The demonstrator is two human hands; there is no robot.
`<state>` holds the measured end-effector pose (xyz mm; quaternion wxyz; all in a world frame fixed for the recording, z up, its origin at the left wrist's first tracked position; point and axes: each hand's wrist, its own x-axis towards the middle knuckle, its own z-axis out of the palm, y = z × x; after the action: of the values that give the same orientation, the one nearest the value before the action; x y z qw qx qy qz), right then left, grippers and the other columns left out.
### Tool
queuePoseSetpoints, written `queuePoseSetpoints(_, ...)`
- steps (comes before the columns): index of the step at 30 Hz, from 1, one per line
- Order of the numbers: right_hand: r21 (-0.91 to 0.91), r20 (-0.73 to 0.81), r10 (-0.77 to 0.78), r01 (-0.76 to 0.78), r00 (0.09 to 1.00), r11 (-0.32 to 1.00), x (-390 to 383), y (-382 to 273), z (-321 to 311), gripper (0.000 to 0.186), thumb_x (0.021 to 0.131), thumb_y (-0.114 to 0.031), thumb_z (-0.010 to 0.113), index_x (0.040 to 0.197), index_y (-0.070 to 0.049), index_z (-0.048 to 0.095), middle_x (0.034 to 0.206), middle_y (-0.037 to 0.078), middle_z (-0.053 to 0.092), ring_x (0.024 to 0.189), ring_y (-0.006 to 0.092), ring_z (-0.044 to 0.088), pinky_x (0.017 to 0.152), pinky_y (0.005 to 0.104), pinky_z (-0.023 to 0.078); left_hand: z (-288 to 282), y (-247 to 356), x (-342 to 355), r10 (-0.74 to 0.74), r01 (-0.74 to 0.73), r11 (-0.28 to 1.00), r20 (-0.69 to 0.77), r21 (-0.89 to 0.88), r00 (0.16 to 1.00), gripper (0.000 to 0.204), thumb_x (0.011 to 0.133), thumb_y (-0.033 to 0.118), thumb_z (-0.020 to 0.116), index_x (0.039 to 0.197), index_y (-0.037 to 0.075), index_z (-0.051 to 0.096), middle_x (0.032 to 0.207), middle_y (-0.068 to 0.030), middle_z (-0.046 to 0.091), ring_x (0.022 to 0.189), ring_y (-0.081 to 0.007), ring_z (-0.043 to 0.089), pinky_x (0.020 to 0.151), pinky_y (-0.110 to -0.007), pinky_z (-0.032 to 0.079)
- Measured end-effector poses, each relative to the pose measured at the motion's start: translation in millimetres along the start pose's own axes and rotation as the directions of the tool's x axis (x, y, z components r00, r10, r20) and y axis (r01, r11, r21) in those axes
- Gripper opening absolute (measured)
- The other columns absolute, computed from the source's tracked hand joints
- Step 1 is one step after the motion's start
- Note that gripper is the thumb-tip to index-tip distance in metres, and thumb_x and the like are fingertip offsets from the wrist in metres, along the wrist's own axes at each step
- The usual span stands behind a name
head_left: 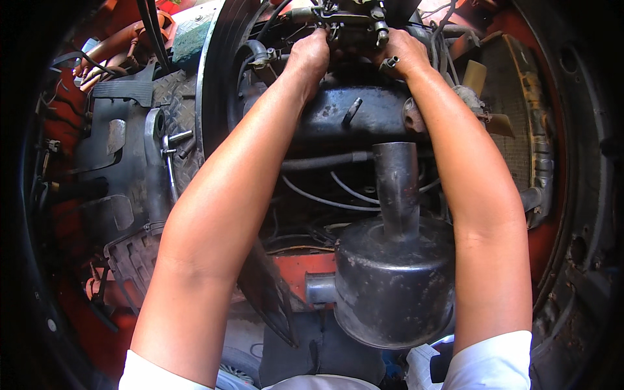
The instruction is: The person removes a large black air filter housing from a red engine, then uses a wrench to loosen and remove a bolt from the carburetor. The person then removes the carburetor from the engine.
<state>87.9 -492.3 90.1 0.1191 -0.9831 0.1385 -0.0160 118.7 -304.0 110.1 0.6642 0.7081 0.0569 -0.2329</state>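
Note:
Both my arms reach forward over an open engine bay. At the far end is a metal engine part with fittings and a small linkage (354, 18), perhaps a carburettor; its exact kind is unclear. My left hand (311, 57) grips its left side, fingers closed and mostly hidden behind it. On the opposite side, my right hand (406, 53) is closed round the part's lower right, its fingertips out of sight. Just below the part lies the black engine cover (357, 110), with a short stud standing up from it.
A black canister with an upright pipe (395, 279) stands between my forearms. To the right is a radiator (513, 97) behind fan blades (499, 125). Pedals (123, 91) and a wrench-like metal tool (171, 162) are on the left. Hoses and thin cables run below the cover.

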Motion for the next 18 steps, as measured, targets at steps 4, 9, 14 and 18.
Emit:
queuePoseSetpoints(4, -0.001, 0.012, -0.012, 0.012, 1.0, 1.0, -2.1, -3.0, -0.9, 0.047, 0.084, -0.042, 0.078, 0.118, -0.01, 0.074, 0.117, 0.022, 0.075, 0.115, 0.0431, 0.069, 0.098, 0.0509, 0.054, -0.3, 0.7, 0.1, -0.022, 0.022, 0.999, -0.005, 0.042, 1.0, 0.055, 0.106, 0.046, 0.047, 0.127, 0.001, 0.07, 0.12, -0.0162, 0.072, 0.111, -0.0238, 0.063, 0.101, -0.04, 0.044)
queuePoseSetpoints(9, 0.056, 0.019, -0.044, 0.043, 0.999, 0.998, 1.5, 4.8, 6.7, 0.045, 0.084, -0.038, 0.078, 0.12, -0.01, 0.073, 0.116, 0.021, 0.075, 0.114, 0.0423, 0.069, 0.098, 0.0489, 0.054, -2.6, 0.1, 12.5, -0.058, 0.064, 0.986, -0.042, 0.151, 0.997, 0.056, 0.105, 0.048, 0.05, 0.134, 0.002, 0.065, 0.135, -0.0184, 0.067, 0.128, -0.0285, 0.057, 0.108, -0.047, 0.04)
queuePoseSetpoints(14, 0.13, -0.003, -0.089, 0.089, 0.996, 0.987, 10.6, 17.4, 18.8, 0.049, 0.084, -0.04, 0.08, 0.122, -0.011, 0.072, 0.116, 0.021, 0.075, 0.113, 0.0421, 0.069, 0.097, 0.0473, 0.054, -0.1, -2.3, 9.5, 0.042, -0.027, 0.959, -0.045, 0.281, 0.998, 0.061, 0.106, 0.042, 0.042, 0.134, -0.007, 0.064, 0.14, -0.0294, 0.063, 0.138, -0.0396, 0.056, 0.11, -0.047, 0.042)
queuePoseSetpoints(18, 0.145, -0.003, -0.04, 0.04, 0.999, 0.989, 17.5, 22.9, 28.2, 0.051, 0.083, -0.043, 0.083, 0.121, -0.011, 0.072, 0.114, 0.021, 0.075, 0.112, 0.0423, 0.069, 0.096, 0.0475, 0.055, -1.1, -2.3, 3.6, 0.048, -0.036, 0.976, -0.052, 0.213, 0.998, 0.058, 0.104, 0.039, 0.045, 0.133, -0.008, 0.064, 0.137, -0.0284, 0.065, 0.129, -0.0386, 0.061, 0.105, -0.046, 0.045)
